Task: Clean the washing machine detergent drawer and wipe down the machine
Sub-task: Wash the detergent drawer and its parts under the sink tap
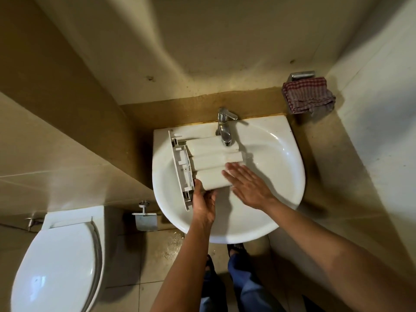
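Note:
The white detergent drawer (209,158) lies upside down across the white sink (270,158), its curved front panel to the left and its rounded compartment undersides facing up beneath the tap (225,127). My left hand (203,201) grips the drawer's near corner beside the front panel. My right hand (245,185) lies flat with straight fingers on the nearest compartment's underside.
A red-checked cloth (308,95) hangs on a metal holder on the right wall. A toilet (58,262) with its lid down stands at the lower left, with a paper holder (145,218) between it and the sink. My feet stand under the basin.

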Action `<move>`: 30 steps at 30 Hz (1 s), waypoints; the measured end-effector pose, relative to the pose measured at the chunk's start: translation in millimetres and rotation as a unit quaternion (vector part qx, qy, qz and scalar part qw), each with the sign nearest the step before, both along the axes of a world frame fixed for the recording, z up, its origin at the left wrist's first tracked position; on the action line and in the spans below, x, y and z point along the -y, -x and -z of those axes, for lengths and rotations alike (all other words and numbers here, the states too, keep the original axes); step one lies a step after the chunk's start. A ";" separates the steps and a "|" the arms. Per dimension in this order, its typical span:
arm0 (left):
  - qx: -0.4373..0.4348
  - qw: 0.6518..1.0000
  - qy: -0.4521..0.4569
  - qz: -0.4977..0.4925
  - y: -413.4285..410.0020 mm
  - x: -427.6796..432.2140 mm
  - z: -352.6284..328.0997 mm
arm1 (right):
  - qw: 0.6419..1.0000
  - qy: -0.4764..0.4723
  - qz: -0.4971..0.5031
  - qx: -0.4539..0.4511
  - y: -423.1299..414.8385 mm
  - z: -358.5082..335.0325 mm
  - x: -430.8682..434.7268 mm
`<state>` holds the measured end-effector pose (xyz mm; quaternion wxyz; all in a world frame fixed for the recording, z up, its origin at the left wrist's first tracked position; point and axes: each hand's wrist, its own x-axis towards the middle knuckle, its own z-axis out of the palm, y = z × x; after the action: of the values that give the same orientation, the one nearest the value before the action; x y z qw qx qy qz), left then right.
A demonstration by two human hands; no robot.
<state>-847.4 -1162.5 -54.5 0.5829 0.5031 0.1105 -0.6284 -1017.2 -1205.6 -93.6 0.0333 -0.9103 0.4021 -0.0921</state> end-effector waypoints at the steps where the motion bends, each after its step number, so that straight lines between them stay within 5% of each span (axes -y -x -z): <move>1: -0.003 1.000 -0.002 -0.005 -0.9 1.3 0.6 | 0.999 -0.016 0.040 0.012 10.2 -0.7 -3.5; 9: -0.010 0.999 0.018 -0.026 2.7 -10.3 -7.5 | 0.947 -0.108 0.286 0.094 -56.2 -26.9 -1.9; 13: 0.003 1.000 0.012 0.009 -2.6 -14.8 -13.8 | 0.948 -0.122 0.286 0.072 -95.8 -31.7 -8.5; 19: 0.039 0.999 0.003 -0.013 -6.4 -20.5 -30.1 | 0.991 -0.058 0.114 0.049 -51.1 -24.9 -7.9; 26: 0.087 0.996 0.003 0.019 -8.0 -30.4 -53.4 | 0.918 -0.209 0.277 0.194 -67.9 -38.5 -26.5; 30: 0.108 0.994 -0.013 0.008 -25.7 -32.6 -57.9 | 0.901 -0.207 0.300 0.235 -62.8 -53.1 -26.5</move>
<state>-821.7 -1130.0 3.4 0.5793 0.5763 0.0512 -0.5741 -954.4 -1179.1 -40.6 0.2855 -0.6709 0.6468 -0.2238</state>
